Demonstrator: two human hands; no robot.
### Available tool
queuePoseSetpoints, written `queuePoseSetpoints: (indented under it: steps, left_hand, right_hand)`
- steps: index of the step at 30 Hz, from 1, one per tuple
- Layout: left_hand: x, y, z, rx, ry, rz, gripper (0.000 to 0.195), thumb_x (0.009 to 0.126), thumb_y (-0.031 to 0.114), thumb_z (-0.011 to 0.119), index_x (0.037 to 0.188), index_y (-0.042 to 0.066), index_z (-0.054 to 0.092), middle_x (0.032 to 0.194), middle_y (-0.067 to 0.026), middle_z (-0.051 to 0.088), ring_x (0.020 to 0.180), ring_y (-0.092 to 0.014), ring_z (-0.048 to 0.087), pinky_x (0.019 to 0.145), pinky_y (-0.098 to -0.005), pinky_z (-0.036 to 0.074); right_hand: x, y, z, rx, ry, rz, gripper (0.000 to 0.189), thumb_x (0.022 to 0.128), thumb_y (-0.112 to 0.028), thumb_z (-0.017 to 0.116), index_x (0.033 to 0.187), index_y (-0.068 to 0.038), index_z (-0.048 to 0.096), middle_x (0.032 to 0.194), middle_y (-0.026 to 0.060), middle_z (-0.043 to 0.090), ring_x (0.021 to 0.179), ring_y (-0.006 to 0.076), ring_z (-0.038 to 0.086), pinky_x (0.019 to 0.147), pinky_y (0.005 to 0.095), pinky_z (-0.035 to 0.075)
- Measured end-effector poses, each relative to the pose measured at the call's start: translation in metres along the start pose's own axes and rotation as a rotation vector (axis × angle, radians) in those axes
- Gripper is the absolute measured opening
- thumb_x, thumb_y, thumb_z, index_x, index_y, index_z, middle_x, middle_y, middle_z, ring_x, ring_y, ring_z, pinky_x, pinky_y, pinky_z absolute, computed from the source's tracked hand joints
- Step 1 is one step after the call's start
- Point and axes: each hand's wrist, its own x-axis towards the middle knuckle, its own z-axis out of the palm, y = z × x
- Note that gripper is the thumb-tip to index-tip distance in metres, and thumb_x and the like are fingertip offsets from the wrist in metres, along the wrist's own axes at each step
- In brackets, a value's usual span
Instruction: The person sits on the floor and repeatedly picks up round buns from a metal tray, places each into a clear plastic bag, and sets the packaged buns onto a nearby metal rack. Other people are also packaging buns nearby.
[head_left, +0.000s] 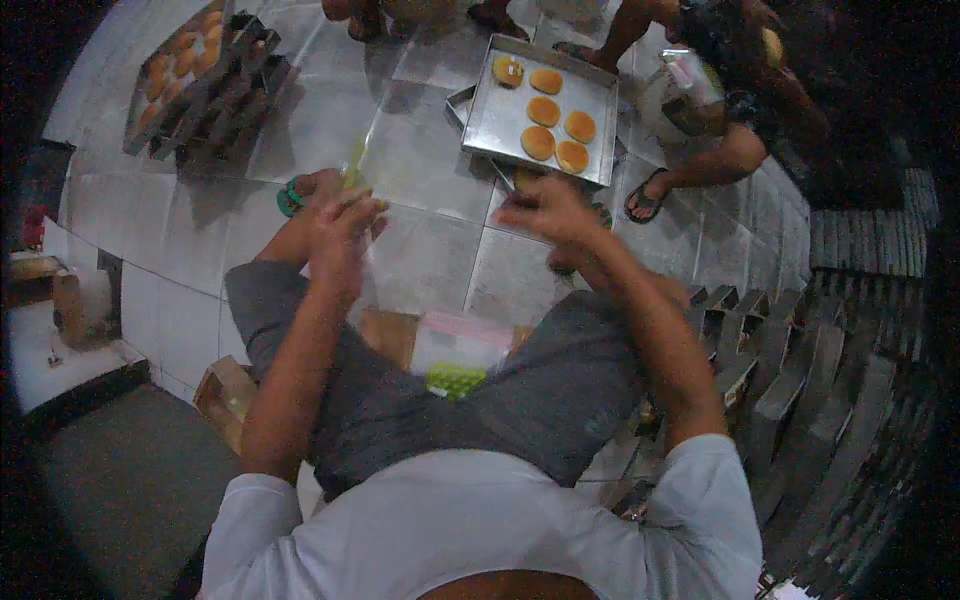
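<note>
My left hand (341, 232) is raised above the left knee, with its fingers closed on a clear plastic bag (358, 161) that has yellow-green print. Motion blurs both the hand and the bag. Over by the near edge of a square metal tray (562, 124) is my right hand (551, 214), fingers bent. Something small and yellowish shows at its fingertips, too blurred to tell whether it is held. Several golden round buns (543, 112) lie on the tray. Between my thighs rests a stack of clear plastic bags (461, 352) with a pink strip and green print.
Stacked trays (217, 97) at the far left hold more buns (184, 60). Another person's sandalled foot (649, 195) is right of the metal tray. Many empty-looking metal trays (787, 390) stand along my right side. A wooden box (229, 397) sits by my left leg.
</note>
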Motion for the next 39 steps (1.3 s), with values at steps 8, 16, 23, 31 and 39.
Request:
queuePoseSetpoints:
  steps: [8, 16, 23, 31, 39]
  left_hand:
    - [0.057, -0.068, -0.028, 0.397, -0.024, -0.264, 0.039, 0.097, 0.030, 0.072, 0.123, 0.001, 0.067, 0.112, -0.0092, 0.076, 0.109, -0.020, 0.068, 0.096, -0.0390, 0.052]
    - [0.079, -0.097, -0.039, 0.566, -0.081, -0.434, 0.032, 0.092, 0.024, 0.080, 0.110, 0.000, 0.071, 0.102, -0.0101, 0.076, 0.098, -0.019, 0.072, 0.088, -0.0359, 0.056]
    - [0.069, -0.092, -0.013, 0.425, -0.108, -0.445, 0.022, 0.095, 0.013, 0.069, 0.112, -0.001, 0.066, 0.101, -0.0104, 0.074, 0.096, -0.014, 0.066, 0.084, -0.0310, 0.054]
    - [0.019, -0.064, 0.025, 0.049, 0.125, -0.423, 0.037, 0.098, 0.051, 0.069, 0.095, 0.015, 0.061, 0.074, 0.0019, 0.057, 0.062, -0.013, 0.052, 0.054, -0.0276, 0.042]
    - [-0.100, -0.009, 0.099, -0.280, 0.094, -0.533, 0.063, 0.094, 0.075, 0.055, 0.084, 0.013, 0.058, 0.063, 0.0019, 0.051, 0.053, -0.011, 0.048, 0.047, -0.0253, 0.040]
  right_hand:
    - [0.169, 0.356, -0.091, -0.311, 0.523, 0.856, 0.058, 0.087, -0.049, 0.071, 0.122, -0.002, 0.072, 0.119, 0.0154, 0.075, 0.106, 0.0343, 0.072, 0.093, 0.0440, 0.056]
    - [0.224, 0.404, -0.090, 0.081, 0.594, 0.795, 0.075, 0.076, -0.058, 0.084, 0.129, -0.007, 0.070, 0.119, 0.0188, 0.073, 0.096, 0.0328, 0.074, 0.089, 0.0431, 0.058]
    - [0.151, 0.288, -0.135, -1.136, 0.130, 0.374, 0.045, 0.087, -0.040, 0.074, 0.118, -0.008, 0.065, 0.116, 0.0148, 0.072, 0.100, 0.0400, 0.071, 0.091, 0.0525, 0.056]
    - [-0.047, 0.019, -0.083, 0.646, 0.428, 0.016, 0.055, 0.093, -0.042, 0.070, 0.125, 0.002, 0.063, 0.108, 0.0119, 0.073, 0.087, 0.0253, 0.073, 0.074, 0.0418, 0.060]
    - [-0.203, -0.145, 0.109, 0.246, 0.784, -0.211, 0.050, 0.090, -0.027, 0.082, 0.125, 0.001, 0.062, 0.106, 0.0148, 0.074, 0.092, 0.0236, 0.075, 0.078, 0.0370, 0.062]
